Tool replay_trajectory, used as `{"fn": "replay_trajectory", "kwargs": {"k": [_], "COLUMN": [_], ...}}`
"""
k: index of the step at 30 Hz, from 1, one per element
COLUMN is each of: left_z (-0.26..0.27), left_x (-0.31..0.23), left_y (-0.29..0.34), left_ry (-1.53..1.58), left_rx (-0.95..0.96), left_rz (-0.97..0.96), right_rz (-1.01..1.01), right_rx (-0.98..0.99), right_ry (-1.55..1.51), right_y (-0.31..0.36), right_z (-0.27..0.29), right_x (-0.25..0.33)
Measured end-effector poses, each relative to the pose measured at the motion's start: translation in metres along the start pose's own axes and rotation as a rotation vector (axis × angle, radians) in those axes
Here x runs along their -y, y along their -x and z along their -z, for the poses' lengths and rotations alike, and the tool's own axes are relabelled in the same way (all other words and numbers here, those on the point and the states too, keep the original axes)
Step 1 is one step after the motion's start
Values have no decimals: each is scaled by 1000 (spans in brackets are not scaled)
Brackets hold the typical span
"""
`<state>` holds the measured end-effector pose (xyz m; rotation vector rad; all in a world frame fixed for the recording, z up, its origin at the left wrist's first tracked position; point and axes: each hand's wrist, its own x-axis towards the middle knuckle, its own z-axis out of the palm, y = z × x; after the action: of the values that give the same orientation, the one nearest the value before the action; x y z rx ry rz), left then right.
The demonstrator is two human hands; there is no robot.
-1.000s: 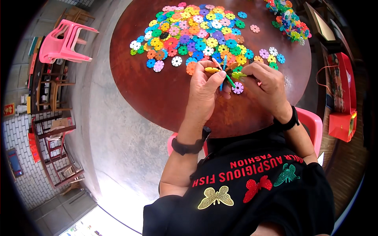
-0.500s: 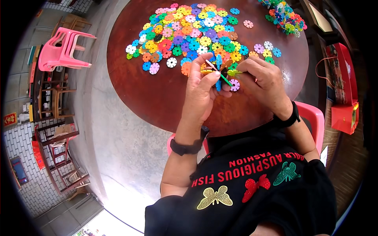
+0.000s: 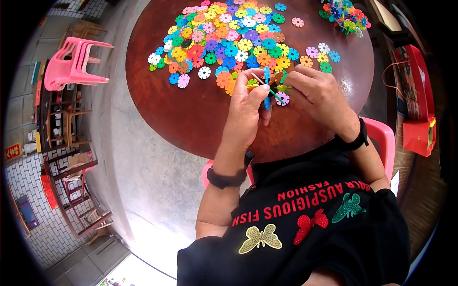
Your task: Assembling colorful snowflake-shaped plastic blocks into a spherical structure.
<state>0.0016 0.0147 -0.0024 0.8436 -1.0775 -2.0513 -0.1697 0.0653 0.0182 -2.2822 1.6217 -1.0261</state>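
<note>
My left hand (image 3: 247, 102) is closed round a small cluster of interlocked notched plastic discs above the near part of the table. In it a blue disc (image 3: 267, 104) stands edge-on, with a green disc (image 3: 277, 97) slanting across it. Pinched at the cluster's right side by my right hand (image 3: 320, 97) is a lime-green disc (image 3: 284, 88); its fingertips are partly hidden. Just below the cluster a lilac disc (image 3: 282, 98) shows, whether joined or lying on the table I cannot tell. Beyond my hands spreads a pile of loose many-coloured discs (image 3: 243, 45).
The round brown table (image 3: 176, 119) carries a built-up clump of joined discs (image 3: 350, 21) at its far right. Stacked pink stools (image 3: 71, 66) stand on the left. A pink chair (image 3: 381, 138) is beside me, and red bags (image 3: 415, 95) stand at the right.
My right fingers have shifted slightly at the cluster and cover more of the lime-green disc. The view has moved a little, so the pile sits slightly further left.
</note>
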Motion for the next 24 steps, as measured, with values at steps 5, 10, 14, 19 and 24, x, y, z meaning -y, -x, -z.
{"fn": "replay_trajectory", "kwargs": {"k": [5,10,14,19,24], "left_z": [-4,-7,-11,-7,-6], "left_x": [0,3,5,3,7], "left_y": [1,5,2,2,-3], "left_ry": [-221,-152,-213,-262,-306], "left_rx": [-14,-30,-90,-66,-68], "left_rz": [0,-30,-37,-10,-16], "right_rz": [20,-8,4,-23,-39], "right_rx": [-42,-23,-36,-14,-65], "right_ry": [28,70,82,19,-40], "right_y": [3,5,4,8,7], "right_z": [-6,-7,-14,-19,-19], "right_x": [-1,3,2,-5,-7]}}
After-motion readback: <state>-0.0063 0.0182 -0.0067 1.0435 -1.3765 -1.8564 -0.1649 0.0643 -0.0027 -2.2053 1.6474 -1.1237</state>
